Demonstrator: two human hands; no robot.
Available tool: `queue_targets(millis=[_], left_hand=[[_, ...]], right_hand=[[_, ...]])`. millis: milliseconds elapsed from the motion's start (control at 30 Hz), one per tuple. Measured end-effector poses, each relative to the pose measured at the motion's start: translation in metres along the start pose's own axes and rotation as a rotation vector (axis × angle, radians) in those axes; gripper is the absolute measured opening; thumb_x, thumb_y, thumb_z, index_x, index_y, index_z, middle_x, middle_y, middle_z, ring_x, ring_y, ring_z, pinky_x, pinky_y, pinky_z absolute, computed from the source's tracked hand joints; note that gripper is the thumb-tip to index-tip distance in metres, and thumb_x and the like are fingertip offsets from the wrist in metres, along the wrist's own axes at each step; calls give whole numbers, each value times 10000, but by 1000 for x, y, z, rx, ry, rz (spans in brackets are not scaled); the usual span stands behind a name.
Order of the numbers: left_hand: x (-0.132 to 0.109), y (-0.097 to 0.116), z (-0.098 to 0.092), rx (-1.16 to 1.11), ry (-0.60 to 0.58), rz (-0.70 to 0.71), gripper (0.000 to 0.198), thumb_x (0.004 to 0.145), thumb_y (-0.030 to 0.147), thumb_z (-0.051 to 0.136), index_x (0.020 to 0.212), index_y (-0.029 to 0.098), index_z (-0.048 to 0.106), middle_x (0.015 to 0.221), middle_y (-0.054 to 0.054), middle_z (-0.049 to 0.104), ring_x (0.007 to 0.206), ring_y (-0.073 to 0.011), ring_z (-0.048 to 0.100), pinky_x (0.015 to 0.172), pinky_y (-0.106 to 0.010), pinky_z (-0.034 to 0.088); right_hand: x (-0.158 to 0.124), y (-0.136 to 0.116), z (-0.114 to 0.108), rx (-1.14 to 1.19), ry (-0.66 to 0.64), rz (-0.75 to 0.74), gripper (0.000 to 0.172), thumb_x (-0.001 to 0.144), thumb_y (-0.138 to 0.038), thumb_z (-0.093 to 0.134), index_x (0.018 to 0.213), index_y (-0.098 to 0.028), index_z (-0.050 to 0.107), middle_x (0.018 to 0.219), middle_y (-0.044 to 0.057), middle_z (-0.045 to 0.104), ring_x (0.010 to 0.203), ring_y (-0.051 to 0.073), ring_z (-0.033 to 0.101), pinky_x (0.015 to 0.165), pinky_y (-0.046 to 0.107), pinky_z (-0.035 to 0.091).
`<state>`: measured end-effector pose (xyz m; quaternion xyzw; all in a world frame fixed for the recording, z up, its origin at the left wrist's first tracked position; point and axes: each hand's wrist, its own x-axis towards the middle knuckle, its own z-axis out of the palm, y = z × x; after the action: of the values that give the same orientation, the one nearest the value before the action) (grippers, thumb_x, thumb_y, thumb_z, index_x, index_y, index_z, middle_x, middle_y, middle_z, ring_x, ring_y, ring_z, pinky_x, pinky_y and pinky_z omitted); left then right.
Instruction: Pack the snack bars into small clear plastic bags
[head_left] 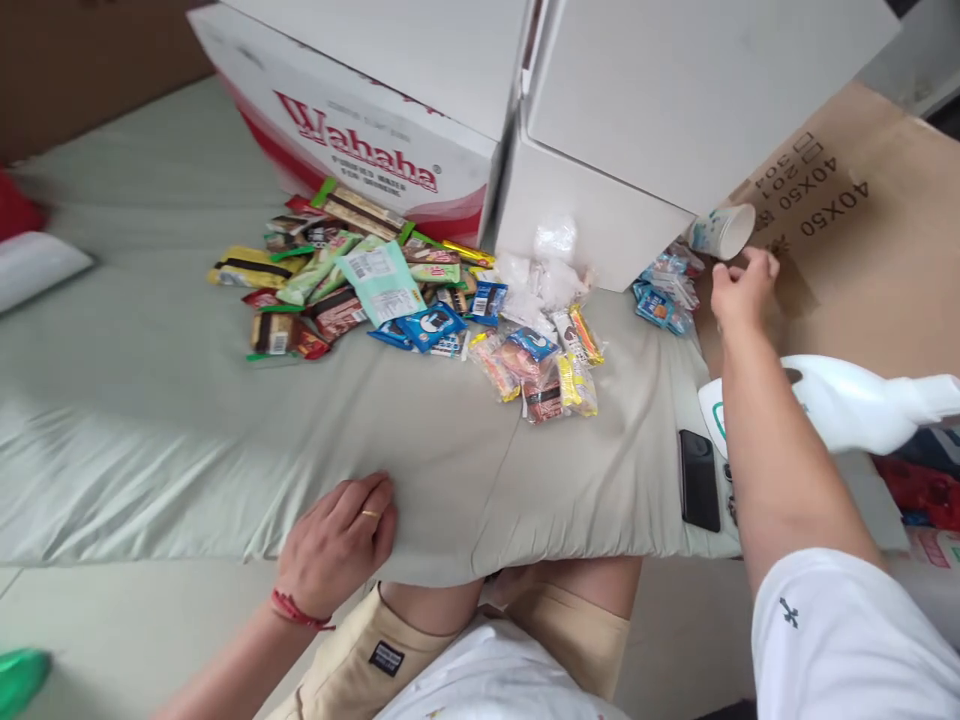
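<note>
My right hand (744, 290) is stretched out at the right, thumb and fingers apart, just below a tilted paper cup (721, 232); I cannot tell whether it touches the cup. Close by, small blue wrapped packets (666, 298) lie in a heap against a white box. My left hand (341, 540) rests on the front edge of the cloth-covered surface (420, 430), its fingers curled in and no object visible in them. Beyond it lies a pile of wrapped snacks (375, 280), with a smaller group of clear-wrapped snacks (544, 365) to its right.
Behind the snacks stand a Wahaha carton (360, 140) and white boxes (585, 200). A brown cardboard box (832, 260) is at the right. A white plastic bottle (862, 405) lies partly behind my right forearm, near a black phone (699, 480).
</note>
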<state>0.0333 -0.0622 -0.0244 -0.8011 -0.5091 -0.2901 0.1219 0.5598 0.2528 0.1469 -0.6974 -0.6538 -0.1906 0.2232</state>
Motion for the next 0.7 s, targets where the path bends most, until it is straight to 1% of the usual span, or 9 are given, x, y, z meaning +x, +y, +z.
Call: queue_targets(millis=[67, 133, 267, 333, 400, 500, 600, 667, 700], left_hand=[[0, 1, 0, -1, -20, -1, 163, 862, 83, 643, 1000, 170, 655, 949, -78, 738, 805, -203, 693, 740, -300, 551], [1, 2, 0, 1, -34, 2, 157, 868, 87, 623, 995, 172, 663, 954, -82, 731, 815, -204, 691, 759, -305, 556], [1, 3, 1, 13, -38, -1, 139, 878, 100, 607, 983, 169, 665, 962, -89, 719, 825, -207, 680, 763, -314, 559], [0, 3, 2, 4, -39, -4, 134, 881, 101, 599, 970, 174, 667, 960, -89, 714, 840, -208, 679, 776, -317, 560], [-1, 4, 2, -3, -46, -8, 135, 884, 102, 588, 960, 178, 670, 953, -86, 710, 837, -208, 675, 771, -319, 559], [-2, 3, 2, 0, -59, -10, 131, 890, 107, 577, 955, 174, 669, 947, -86, 710, 814, -208, 666, 745, -325, 557], [-3, 3, 4, -10, -76, -12, 132, 892, 115, 575, 958, 176, 672, 975, -94, 715, 821, -213, 670, 731, -333, 555], [-3, 3, 4, -36, -95, -23, 136, 895, 118, 567, 959, 177, 673, 992, -101, 716, 836, -220, 675, 727, -339, 555], [-4, 3, 4, -57, -102, -37, 140, 900, 120, 558, 958, 178, 672, 992, -103, 716, 840, -222, 677, 725, -340, 555]], right_hand=[[-37, -15, 13, 71, 45, 57, 384, 965, -171, 375, 1296, -66, 541, 1330, 307, 510, 963, 230, 645, 903, 386, 529], [-83, -28, 23, 182, 87, 89, 298, 924, -188, 431, 1134, -169, 641, 1151, 172, 647, 1036, 268, 642, 945, 443, 528], [-165, -53, 23, 511, -119, 171, 234, 895, -328, 526, 978, -203, 705, 927, 68, 734, 795, 221, 680, 791, 399, 571], [-193, -65, 12, 625, -212, 242, 247, 890, -391, 565, 973, -212, 714, 896, 58, 749, 705, 198, 665, 731, 374, 571], [-213, -80, -2, 710, -238, 298, 271, 898, -447, 583, 989, -230, 717, 884, 53, 750, 695, 200, 664, 708, 367, 576], [-235, -108, -17, 784, -246, 218, 364, 912, -512, 601, 1179, -281, 690, 1100, 83, 745, 966, 258, 703, 837, 416, 596], [-246, -136, -12, 691, -309, -42, 724, 791, -543, 764, 1437, -305, 539, 1489, 121, 564, 1391, 331, 504, 1131, 537, 452], [-250, -149, -1, 602, -321, -88, 875, 737, -563, 808, 1495, -277, 478, 1566, 146, 480, 1465, 357, 411, 1205, 592, 341], [-250, -153, 5, 583, -316, -66, 861, 754, -574, 788, 1495, -265, 476, 1564, 156, 480, 1466, 359, 408, 1210, 604, 324]])
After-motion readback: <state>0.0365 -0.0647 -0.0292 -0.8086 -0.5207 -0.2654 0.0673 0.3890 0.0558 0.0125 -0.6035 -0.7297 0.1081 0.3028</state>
